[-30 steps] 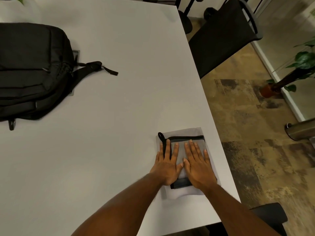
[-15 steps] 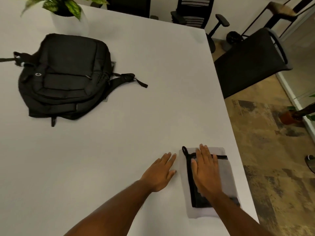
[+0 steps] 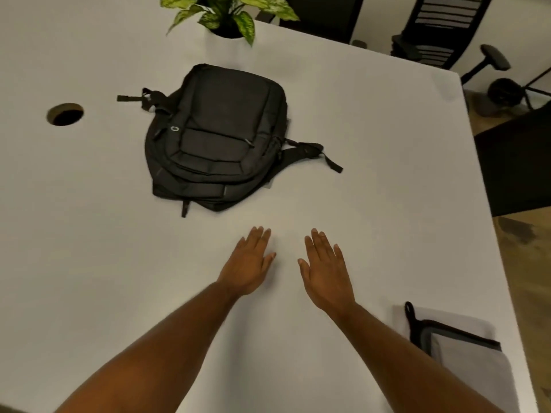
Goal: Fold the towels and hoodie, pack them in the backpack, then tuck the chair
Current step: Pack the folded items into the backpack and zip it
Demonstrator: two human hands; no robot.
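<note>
A black backpack [image 3: 217, 138] lies flat and zipped on the white table [image 3: 372, 120], its straps trailing to the left and right. My left hand [image 3: 250, 262] and my right hand [image 3: 326, 268] reach forward side by side over the bare tabletop just short of the backpack, fingers straight, holding nothing. A folded grey towel with black trim and a black loop [image 3: 465, 356] lies at the table's near right edge, behind my right forearm. No hoodie is in view.
A potted green plant [image 3: 229, 16] stands at the table's far side behind the backpack. A round cable hole [image 3: 65, 114] is at the left. Black office chairs [image 3: 447, 28] stand beyond the far edge, and a dark chair back [image 3: 518, 168] is by the right edge.
Both hands have left the folded towel and moved forward toward the backpack. The view has swung up and left, so the towel now sits at the lower right.
</note>
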